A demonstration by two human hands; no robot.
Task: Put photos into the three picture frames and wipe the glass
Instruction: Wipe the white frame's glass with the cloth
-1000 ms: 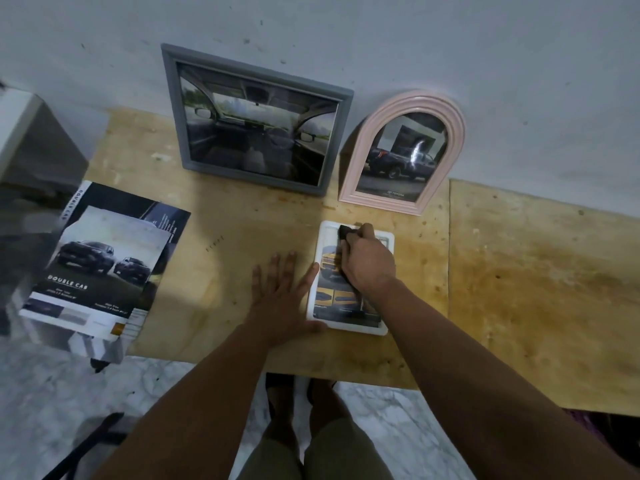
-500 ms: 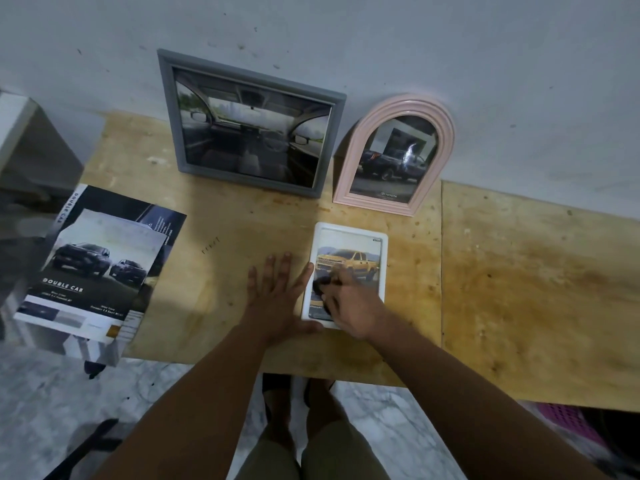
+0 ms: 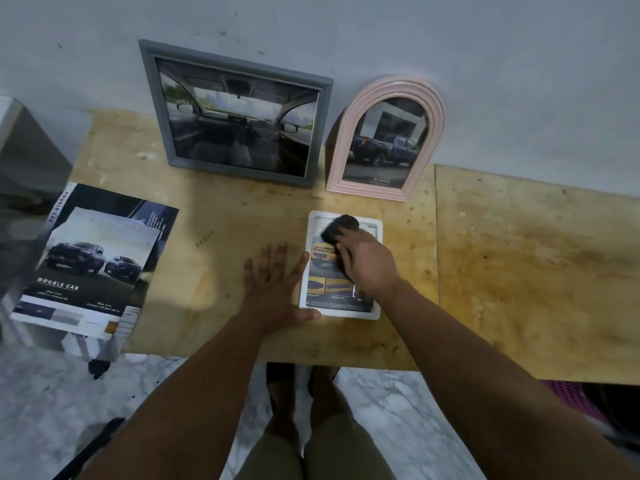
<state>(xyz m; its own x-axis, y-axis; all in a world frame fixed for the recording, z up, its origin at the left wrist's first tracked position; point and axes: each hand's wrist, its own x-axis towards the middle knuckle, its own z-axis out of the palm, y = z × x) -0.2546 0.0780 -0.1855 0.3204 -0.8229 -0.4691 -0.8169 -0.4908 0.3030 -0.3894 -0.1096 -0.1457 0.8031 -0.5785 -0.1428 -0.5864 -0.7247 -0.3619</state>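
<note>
White and flat on the plywood desk (image 3: 225,216), the small rectangular frame (image 3: 376,271) lies close to the front edge with a yellow truck photo (image 3: 323,254) under its glass. My right hand (image 3: 369,263) curls its fingers round a dark cloth (image 3: 337,226) and presses it on the upper part of the glass, near the frame's far edge. My left hand (image 3: 273,289) lies flat on the desk just beside the frame, fingers straight and spread; the forefinger runs along the frame's left side and the thumb touches its near left corner.

At the desk's back edge two more frames lean against the grey wall (image 3: 485,64): a grey rectangular frame (image 3: 152,109) showing a car interior, and to its right a pink arched frame (image 3: 438,140) with a dark blue pickup photo. Both stand apart from the white frame.

Over the desk's left edge hang car brochures (image 3: 93,265), the top sheet printed "DOUBLE CAB". Marble floor (image 3: 398,410) shows below the front edge.
</note>
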